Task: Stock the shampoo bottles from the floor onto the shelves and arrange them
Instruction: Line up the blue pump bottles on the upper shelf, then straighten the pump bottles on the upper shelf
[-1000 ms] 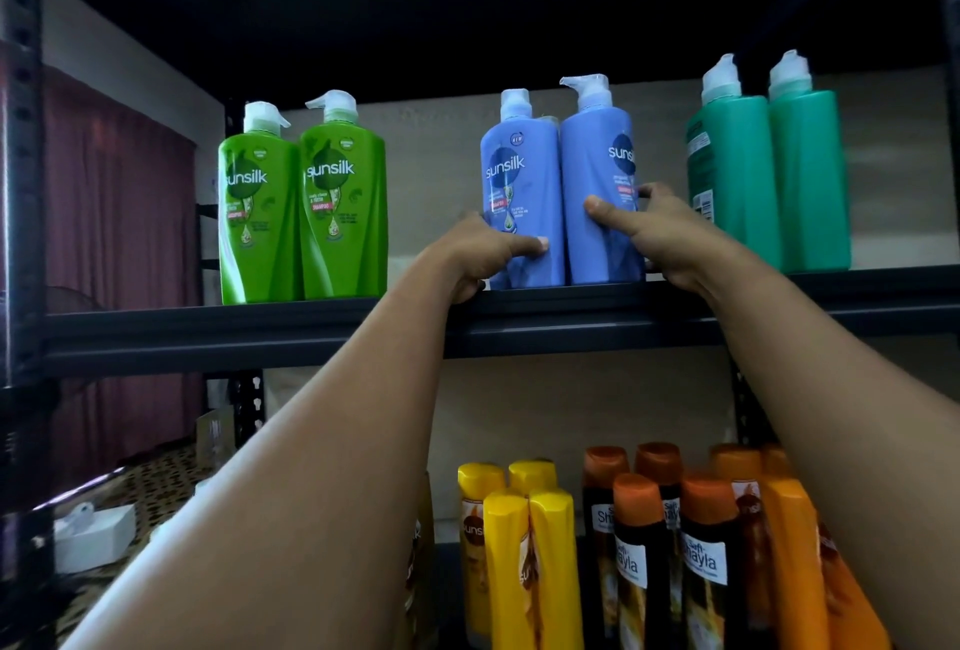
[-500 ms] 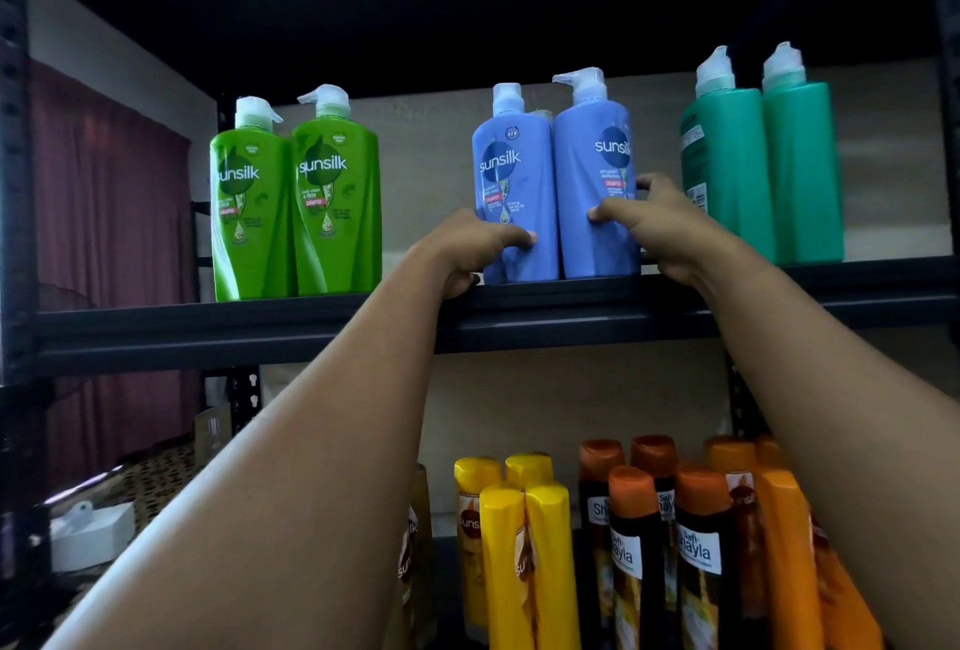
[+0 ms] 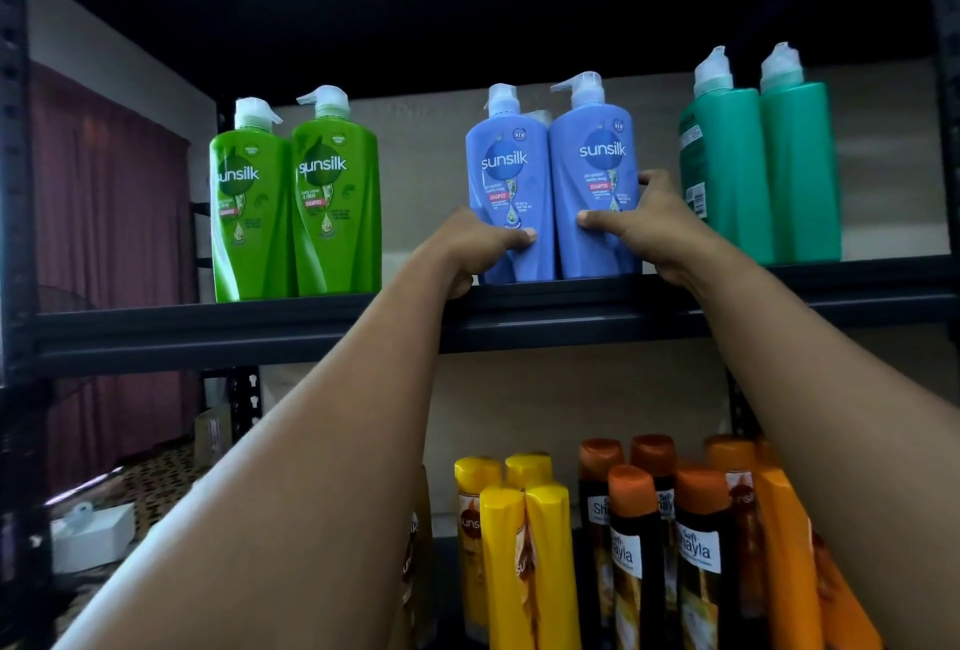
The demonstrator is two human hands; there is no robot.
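From the head view, the left hand grips the lower part of the left blue bottle, and the right hand grips the right blue bottle beside it, thumb across its front; both bottles stand upright and touching on the upper shelf. Two green bottles stand left of the hands, two teal bottles right of them, and yellow bottles and orange-capped bottles fill the shelf below the arms.
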